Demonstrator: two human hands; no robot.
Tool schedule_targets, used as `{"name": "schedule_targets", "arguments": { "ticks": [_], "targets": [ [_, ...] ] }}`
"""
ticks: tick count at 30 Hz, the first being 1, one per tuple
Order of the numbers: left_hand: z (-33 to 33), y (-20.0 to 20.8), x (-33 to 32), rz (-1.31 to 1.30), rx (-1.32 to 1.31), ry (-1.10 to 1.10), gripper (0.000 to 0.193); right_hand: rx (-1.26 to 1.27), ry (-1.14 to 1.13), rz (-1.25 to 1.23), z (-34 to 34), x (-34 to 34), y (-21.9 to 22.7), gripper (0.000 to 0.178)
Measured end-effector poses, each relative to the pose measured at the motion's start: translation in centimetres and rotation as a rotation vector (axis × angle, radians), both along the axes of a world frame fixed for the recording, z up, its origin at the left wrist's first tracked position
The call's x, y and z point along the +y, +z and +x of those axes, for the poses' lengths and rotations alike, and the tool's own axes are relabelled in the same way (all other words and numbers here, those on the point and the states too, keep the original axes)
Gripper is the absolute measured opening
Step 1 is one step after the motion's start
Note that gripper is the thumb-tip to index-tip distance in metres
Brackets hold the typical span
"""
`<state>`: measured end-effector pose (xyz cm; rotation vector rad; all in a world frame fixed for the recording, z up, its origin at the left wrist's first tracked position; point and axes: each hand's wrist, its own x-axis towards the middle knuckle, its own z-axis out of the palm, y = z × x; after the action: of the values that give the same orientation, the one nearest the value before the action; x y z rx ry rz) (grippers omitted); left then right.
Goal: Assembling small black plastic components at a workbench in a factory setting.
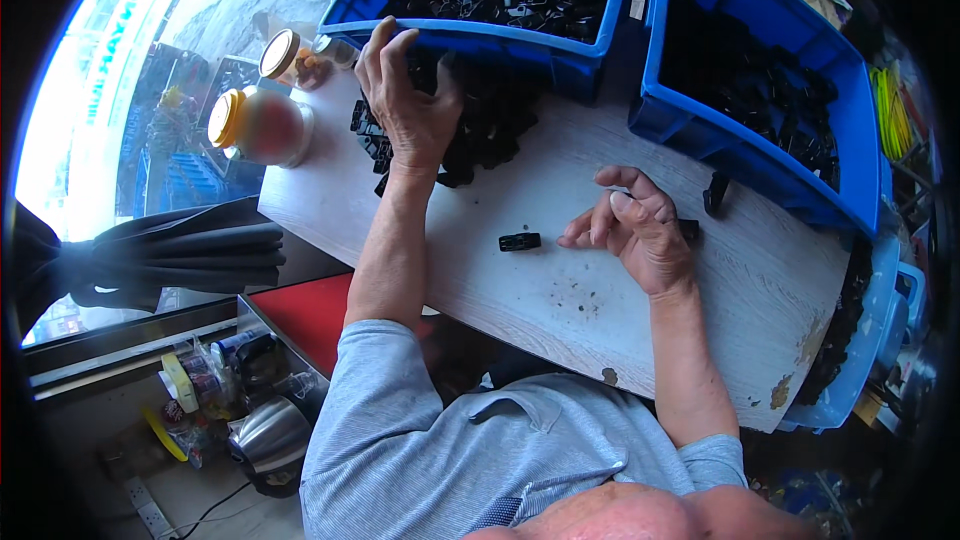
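My left hand (412, 110) is over a heap of small black plastic parts (490, 145), fingers and thumb apart. Its fingertips are near the front rim of a blue bin (460, 38), and no part shows in its grasp. Low over the table, my right hand (640, 230) has partly bent fingers that stand apart, with nothing visible between them. Just left of its fingertips, a single black part (520, 241) lies on the pale tabletop (480, 285). One more black part (690, 229) is partly hidden behind that hand, and another (716, 192) leans farther right, near the second bin.
A second blue bin (750, 130) with black parts stands at the back right. Two jars, one yellow-lidded (270, 127) and one smaller (293, 60), stand at the left edge. A light blue tub (868, 340) sits beyond the right edge. A metal kettle (272, 432) is lower left.
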<state>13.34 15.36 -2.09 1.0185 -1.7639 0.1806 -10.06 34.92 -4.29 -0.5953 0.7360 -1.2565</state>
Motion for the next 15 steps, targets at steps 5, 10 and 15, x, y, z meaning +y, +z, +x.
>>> {"name": "schedule_targets", "arguments": {
  "ticks": [5,10,15],
  "targets": [
    [-0.8,1.6,0.5,-0.035,-0.018,0.006,0.042,-0.004,-0.011,0.016,-0.1,0.1,0.3,0.041],
    [-1.2,6.6,-2.9,0.006,-0.219,-0.174,0.032,0.032,-0.009,0.014,-0.1,0.1,0.4,0.042],
    [-1.2,5.8,-12.6,0.755,-0.580,-0.287,0.057,-0.010,-0.003,0.033,0.1,0.1,0.1,0.043]
  ]
}}
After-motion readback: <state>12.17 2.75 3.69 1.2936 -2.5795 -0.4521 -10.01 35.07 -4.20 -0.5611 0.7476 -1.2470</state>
